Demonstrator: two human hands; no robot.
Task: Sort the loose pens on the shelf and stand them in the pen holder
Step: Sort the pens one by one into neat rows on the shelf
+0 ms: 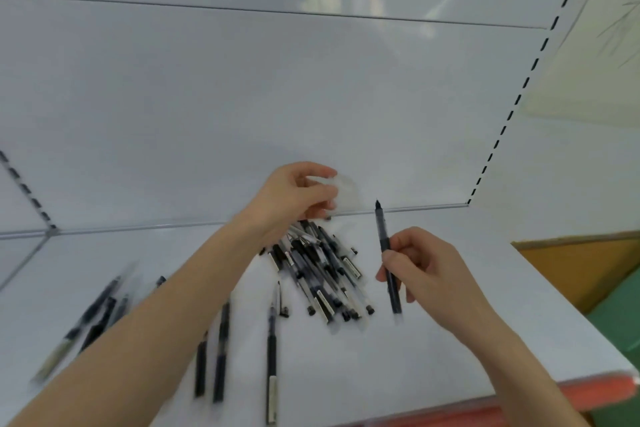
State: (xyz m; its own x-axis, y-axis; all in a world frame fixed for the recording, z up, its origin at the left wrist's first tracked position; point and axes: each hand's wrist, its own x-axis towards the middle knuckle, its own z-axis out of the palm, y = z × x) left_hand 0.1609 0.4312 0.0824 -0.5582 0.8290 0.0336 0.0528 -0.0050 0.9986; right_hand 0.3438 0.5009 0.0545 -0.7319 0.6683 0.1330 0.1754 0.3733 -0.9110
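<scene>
– Shelf surface and room, what do they look like?

– White shelf (pixel 433 340), smooth, with a white back panel (pixel 242 97) rising behind the pile of pens (pixel 322 263). A slotted upright (pixel 519 104) runs up to the right of the pile and another slotted upright (pixel 24 187) far to its left. A red-orange strip (pixel 588 392) edges the shelf's front, nearer the camera than the pile. Off to the right of the pile are an orange-brown board (pixel 571 267), a green floor (pixel 616 319) and a pale wall (pixel 588 80).

– Where are the pens?

– The pile is a heap of dark pens lying crossed over one another. Left of it and nearer the camera lie loose pens (pixel 221 350), well apart from the heap, and a further blurred group (pixel 93 315) lies far left.

– And the hands?

– The left hand (pixel 294 194), just behind the pile, has its fingers curled around a clear rounded piece that looks like the pen holder (pixel 348 194); blur hides its form. The right hand (pixel 422 267), just right of the pile, pinches a black pen (pixel 382 229) that stands nearly upright.

– Any writing?

– Pale labels show on several barrels, too blurred to read.
</scene>
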